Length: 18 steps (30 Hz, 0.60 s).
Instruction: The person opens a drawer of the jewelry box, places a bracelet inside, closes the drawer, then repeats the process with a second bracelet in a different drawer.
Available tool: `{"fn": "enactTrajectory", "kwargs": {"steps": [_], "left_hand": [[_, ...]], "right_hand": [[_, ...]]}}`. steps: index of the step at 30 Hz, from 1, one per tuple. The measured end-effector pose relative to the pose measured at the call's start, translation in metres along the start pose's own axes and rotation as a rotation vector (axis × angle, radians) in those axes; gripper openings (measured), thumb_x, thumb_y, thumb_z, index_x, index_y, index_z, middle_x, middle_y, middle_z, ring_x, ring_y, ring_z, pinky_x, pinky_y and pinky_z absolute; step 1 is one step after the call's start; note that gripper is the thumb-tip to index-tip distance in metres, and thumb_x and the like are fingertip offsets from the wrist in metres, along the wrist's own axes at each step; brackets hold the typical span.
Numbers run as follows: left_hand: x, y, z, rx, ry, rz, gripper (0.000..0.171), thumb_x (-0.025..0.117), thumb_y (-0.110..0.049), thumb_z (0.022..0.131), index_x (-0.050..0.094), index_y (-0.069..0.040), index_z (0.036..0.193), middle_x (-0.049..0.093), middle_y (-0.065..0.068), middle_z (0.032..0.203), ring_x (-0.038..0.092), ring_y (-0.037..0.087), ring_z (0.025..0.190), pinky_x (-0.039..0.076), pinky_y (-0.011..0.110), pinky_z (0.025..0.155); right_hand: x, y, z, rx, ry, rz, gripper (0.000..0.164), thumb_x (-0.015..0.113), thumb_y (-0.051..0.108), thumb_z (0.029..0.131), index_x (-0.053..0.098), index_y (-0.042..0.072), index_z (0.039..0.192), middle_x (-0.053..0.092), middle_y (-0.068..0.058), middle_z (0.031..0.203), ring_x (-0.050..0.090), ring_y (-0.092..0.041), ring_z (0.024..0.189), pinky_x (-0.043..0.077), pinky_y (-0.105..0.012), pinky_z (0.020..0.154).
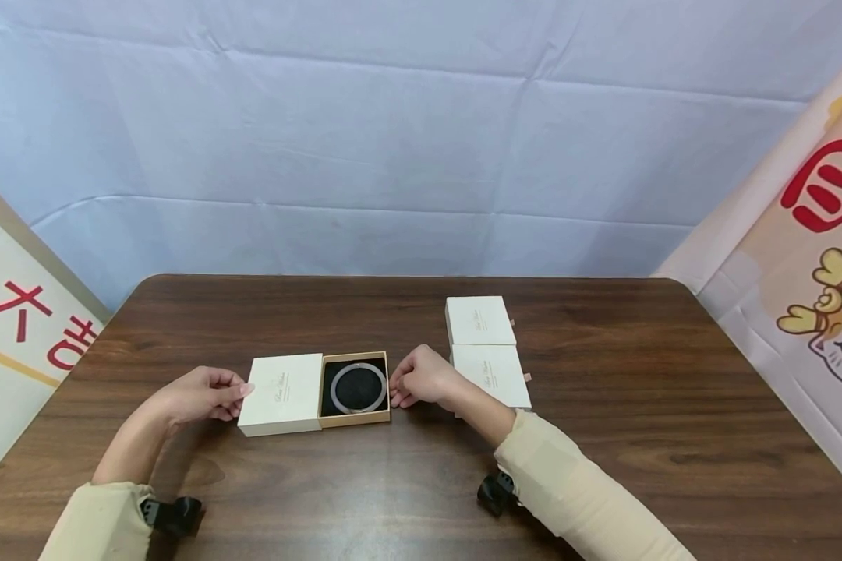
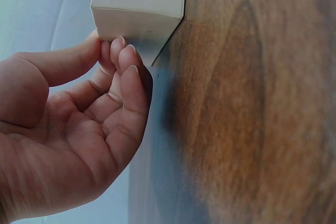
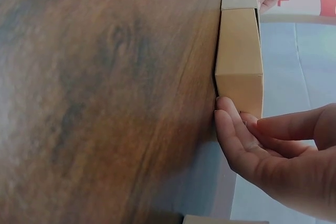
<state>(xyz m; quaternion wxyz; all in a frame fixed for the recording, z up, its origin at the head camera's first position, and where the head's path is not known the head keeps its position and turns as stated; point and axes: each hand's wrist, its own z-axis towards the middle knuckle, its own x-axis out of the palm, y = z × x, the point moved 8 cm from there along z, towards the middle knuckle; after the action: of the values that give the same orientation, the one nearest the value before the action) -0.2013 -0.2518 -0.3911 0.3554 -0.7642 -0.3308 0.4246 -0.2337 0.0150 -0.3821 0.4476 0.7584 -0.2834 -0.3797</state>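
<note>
A white slide-out jewellery box (image 1: 281, 393) lies on the table with its tan drawer (image 1: 355, 419) pulled out to the right. On the drawer's black lining rests a pale, translucent bangle (image 1: 334, 387). At the sleeve's left end my left hand (image 1: 209, 393) grips the box, thumb on the top edge and fingertips against the end face (image 2: 136, 24). My right hand (image 1: 421, 378) is at the drawer's far end, thumb and fingers pinched together close against its end panel (image 3: 239, 90). Any pull tab there is hidden by the fingers.
Two more white boxes, a rear one (image 1: 479, 320) and a front one (image 1: 487, 374), sit right of the open box with small pink tabs on their right sides. My right forearm passes over the front one's corner. A pale cloth (image 1: 365, 156) hangs behind the brown wooden table (image 1: 603, 428).
</note>
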Motion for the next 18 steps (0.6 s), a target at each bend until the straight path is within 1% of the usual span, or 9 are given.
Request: {"fn": "enactTrajectory", "kwargs": {"steps": [11, 18], "left_hand": [[0.0003, 0.0002, 0.0003, 0.004, 0.006, -0.018, 0.028, 0.054, -0.021, 0.094, 0.057, 0.007, 0.09, 0.054, 0.004, 0.071, 0.053, 0.015, 0.068, 0.049, 0.029, 0.064], [0.0005, -0.0005, 0.0002, 0.007, 0.012, -0.019, 0.028, 0.053, -0.021, 0.094, 0.057, 0.008, 0.091, 0.054, 0.004, 0.071, 0.053, 0.015, 0.069, 0.049, 0.029, 0.064]], "right_hand": [[0.0004, -0.0002, 0.0003, 0.001, -0.008, 0.021, 0.02, 0.042, -0.014, 0.085, 0.061, -0.016, 0.082, 0.063, -0.019, 0.073, 0.064, -0.024, 0.063, 0.053, -0.032, 0.061], [0.0001, -0.0008, 0.0002, 0.002, -0.016, 0.03, 0.02, 0.041, -0.014, 0.085, 0.061, -0.016, 0.082, 0.064, -0.021, 0.072, 0.063, -0.021, 0.06, 0.053, -0.031, 0.061]]}}
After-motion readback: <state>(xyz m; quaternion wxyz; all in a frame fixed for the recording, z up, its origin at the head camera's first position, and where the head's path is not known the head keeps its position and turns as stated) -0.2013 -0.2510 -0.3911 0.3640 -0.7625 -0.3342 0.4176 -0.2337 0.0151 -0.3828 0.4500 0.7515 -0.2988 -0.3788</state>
